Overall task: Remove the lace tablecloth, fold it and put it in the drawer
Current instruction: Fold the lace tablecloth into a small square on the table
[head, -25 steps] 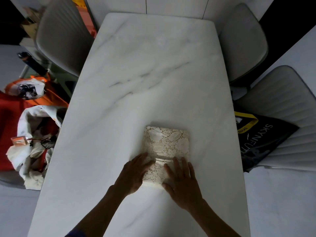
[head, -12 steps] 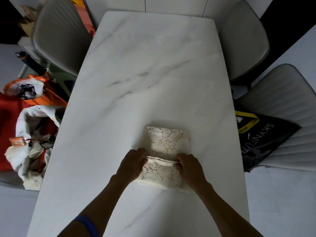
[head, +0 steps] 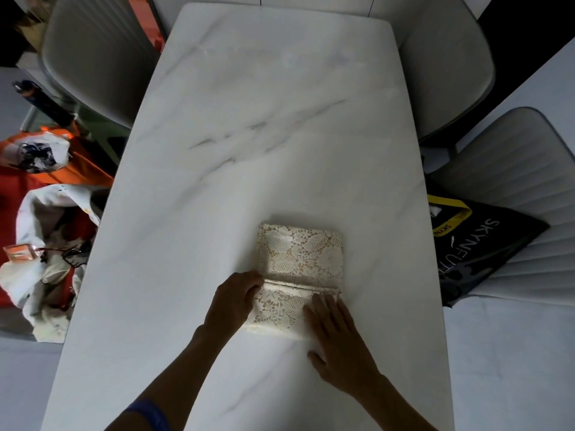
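The cream lace tablecloth (head: 303, 259) lies folded into a small thick rectangle on the white marble table (head: 264, 119), near its front edge. A folded hem runs across the middle of the bundle. My left hand (head: 233, 301) curls its fingers over the bundle's left side at that hem and grips it. Flat, with fingers together, my right hand (head: 337, 334) presses on the near right corner of the cloth. No drawer is in view.
Grey padded chairs stand at the far left (head: 93, 57), far right (head: 445, 63) and right (head: 529, 181). A black bag with yellow trim (head: 476, 244) lies on the right chair. Orange and white bags and clutter (head: 46, 228) fill the floor at left.
My right hand has gone from gripping the fold at the cloth's right side to lying flat on its near right corner. My left hand has stayed on the left edge.
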